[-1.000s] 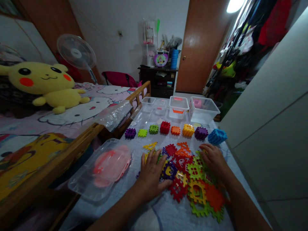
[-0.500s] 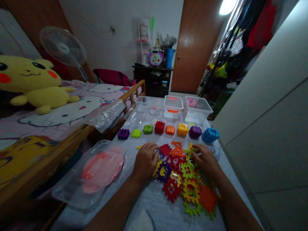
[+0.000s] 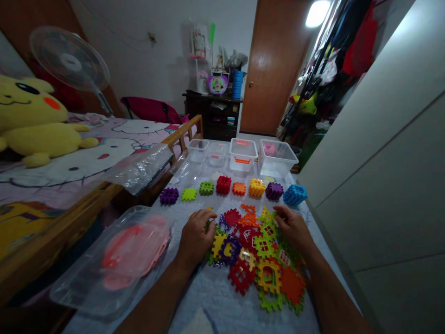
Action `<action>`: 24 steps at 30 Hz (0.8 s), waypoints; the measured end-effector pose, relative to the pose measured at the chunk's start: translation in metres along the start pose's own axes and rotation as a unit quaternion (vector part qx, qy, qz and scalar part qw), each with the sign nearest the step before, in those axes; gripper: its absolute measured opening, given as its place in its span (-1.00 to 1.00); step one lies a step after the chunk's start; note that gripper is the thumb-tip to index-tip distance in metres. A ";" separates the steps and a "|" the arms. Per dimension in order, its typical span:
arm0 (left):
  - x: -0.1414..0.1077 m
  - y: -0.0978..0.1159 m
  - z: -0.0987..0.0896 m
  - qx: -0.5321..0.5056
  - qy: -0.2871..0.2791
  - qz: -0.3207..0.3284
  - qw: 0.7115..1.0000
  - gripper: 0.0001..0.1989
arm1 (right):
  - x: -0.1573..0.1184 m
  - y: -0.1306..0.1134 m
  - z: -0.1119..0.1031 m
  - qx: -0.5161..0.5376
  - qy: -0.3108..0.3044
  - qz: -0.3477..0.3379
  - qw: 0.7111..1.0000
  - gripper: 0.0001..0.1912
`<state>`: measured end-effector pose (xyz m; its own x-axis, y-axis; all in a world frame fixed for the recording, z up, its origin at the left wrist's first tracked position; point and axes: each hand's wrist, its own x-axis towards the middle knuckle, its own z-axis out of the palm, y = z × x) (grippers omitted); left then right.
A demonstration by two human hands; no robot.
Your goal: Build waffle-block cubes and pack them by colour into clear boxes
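Observation:
A loose pile of flat plastic interlocking pieces (image 3: pixel 246 236) in red, green, yellow, orange and purple lies on the cloth before me. At the pile's left edge rests my left hand (image 3: pixel 196 235), its fingers bent and thumb apart, with nothing plainly held. My right hand (image 3: pixel 294 228) lies over the right edge, thumb and fingers apart, beside a lime-green window piece (image 3: pixel 268 228). Behind the pile runs a row of sorted stacks, among them a red stack (image 3: pixel 223 185), a yellow stack (image 3: pixel 256 188) and a blue stack (image 3: pixel 295 194).
Clear plastic boxes (image 3: pixel 278 160) line the table's far end. To the left lies a clear lid (image 3: pixel 78 283) with pink plastic under it. A wooden bed rail (image 3: pixel 66 234) borders the left side, and a pale cabinet (image 3: pixel 389 162) stands on the right.
My left hand has shifted left, uncovering green pieces at the pile's left edge. My right hand stays at the right edge, its fingers slightly lifted. The camera view has turned slightly right.

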<state>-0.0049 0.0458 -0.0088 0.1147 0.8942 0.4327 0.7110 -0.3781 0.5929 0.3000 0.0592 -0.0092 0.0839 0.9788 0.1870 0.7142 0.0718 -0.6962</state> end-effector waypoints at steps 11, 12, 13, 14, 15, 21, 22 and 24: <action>0.000 -0.002 -0.003 0.012 -0.023 -0.025 0.999 -0.82 | 0.000 0.003 -0.005 -0.038 0.048 -0.017 0.998 -0.62; 0.000 -0.002 -0.003 0.013 -0.024 -0.026 0.999 -0.82 | -0.001 0.001 -0.008 -0.064 0.030 -0.045 0.996 -0.63; -0.001 -0.002 -0.003 0.014 -0.025 -0.027 0.999 -0.82 | -0.002 -0.002 -0.012 -0.081 -0.006 -0.076 0.994 -0.65; -0.001 -0.003 -0.002 0.015 -0.024 -0.028 0.999 -0.82 | -0.004 -0.005 -0.016 -0.090 -0.055 -0.105 0.989 -0.66; -0.001 -0.003 -0.002 0.015 -0.024 -0.028 0.999 -0.82 | -0.006 -0.008 -0.019 -0.093 -0.106 -0.127 0.982 -0.64; 0.001 -0.006 -0.003 0.022 -0.010 -0.041 0.999 -0.82 | -0.014 -0.024 -0.026 -0.125 -0.266 -0.146 0.944 -0.42; 0.001 -0.007 -0.003 0.027 -0.007 -0.043 0.999 -0.81 | -0.015 -0.025 -0.025 -0.128 -0.268 -0.147 0.944 -0.42; 0.001 -0.008 -0.003 0.039 -0.012 -0.045 0.998 -0.81 | -0.015 -0.026 -0.023 -0.131 -0.257 -0.151 0.945 -0.45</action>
<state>-0.0123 0.0494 -0.0107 0.0630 0.9295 0.3633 0.7708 -0.2765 0.5739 0.2960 0.0386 0.0223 -0.4520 0.8901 -0.0584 0.8053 0.3791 -0.4558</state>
